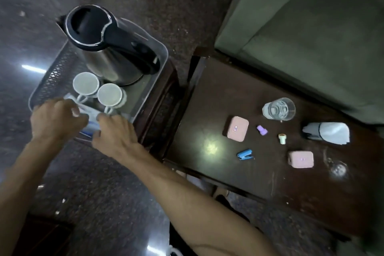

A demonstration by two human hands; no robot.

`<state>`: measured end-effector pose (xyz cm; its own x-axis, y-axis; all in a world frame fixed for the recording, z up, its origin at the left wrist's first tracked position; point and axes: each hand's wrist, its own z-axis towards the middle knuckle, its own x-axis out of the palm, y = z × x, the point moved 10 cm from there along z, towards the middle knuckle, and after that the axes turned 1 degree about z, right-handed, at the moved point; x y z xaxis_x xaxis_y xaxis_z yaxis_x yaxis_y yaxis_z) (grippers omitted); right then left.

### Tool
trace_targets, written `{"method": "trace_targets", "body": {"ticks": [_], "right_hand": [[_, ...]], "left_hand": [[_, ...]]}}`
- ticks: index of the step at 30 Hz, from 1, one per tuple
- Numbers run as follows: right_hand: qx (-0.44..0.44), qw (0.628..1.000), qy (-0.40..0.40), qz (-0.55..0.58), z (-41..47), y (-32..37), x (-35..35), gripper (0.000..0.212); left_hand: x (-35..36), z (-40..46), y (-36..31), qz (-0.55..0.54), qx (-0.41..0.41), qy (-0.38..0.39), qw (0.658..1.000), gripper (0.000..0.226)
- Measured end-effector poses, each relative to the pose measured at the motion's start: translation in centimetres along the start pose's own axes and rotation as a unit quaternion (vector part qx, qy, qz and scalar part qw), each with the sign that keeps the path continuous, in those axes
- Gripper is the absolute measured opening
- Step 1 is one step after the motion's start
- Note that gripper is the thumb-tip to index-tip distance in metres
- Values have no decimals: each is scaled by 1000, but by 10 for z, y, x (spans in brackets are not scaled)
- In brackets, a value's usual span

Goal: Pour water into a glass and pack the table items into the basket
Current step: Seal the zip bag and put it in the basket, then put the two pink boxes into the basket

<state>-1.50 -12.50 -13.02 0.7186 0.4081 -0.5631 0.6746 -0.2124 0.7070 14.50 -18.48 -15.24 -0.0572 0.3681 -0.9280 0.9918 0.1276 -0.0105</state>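
Observation:
A translucent basket [154, 81] stands on a small dark stool at the left. It holds a steel kettle [108, 48] with a black lid and two white cups [85, 84] [109, 94]. My left hand [56, 119] and my right hand [113, 131] are at the basket's near end, fingers curled round a white and blue packet [91, 121]. A glass of water [278, 108] stands on the dark table [207, 110] at the right. Around it lie two pink boxes [236, 128] [301, 159], a blue stapler [245, 154], a purple piece [261, 130] and a small cream stamp [282, 138].
A dark bottle wrapped in white paper [326, 133] lies at the table's right side. A green sofa [311, 27] stands behind the table. The floor is dark speckled stone.

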Motion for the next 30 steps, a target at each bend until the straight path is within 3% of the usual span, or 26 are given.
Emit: {"method": "trace_targets", "body": {"ticks": [3, 5, 12, 25, 30], "right_hand": [[0, 998, -57, 37, -7, -11, -23, 29], [2, 994, -89, 63, -13, -20, -37, 25], [4, 985, -149, 84, -35, -58, -79, 24], [36, 980, -176, 84, -82, -142, -137, 36], [101, 963, -226, 104, -131, -213, -173, 33]], "left_hand": [[-25, -26, -30, -52, -3, -116, 992, 15], [-31, -40, -59, -91, 32, -136, 986, 13], [-34, -58, -119, -133, 68, -113, 982, 19], [-15, -95, -230, -151, 137, -88, 975, 16], [23, -131, -314, -182, 193, -19, 964, 15]]}}
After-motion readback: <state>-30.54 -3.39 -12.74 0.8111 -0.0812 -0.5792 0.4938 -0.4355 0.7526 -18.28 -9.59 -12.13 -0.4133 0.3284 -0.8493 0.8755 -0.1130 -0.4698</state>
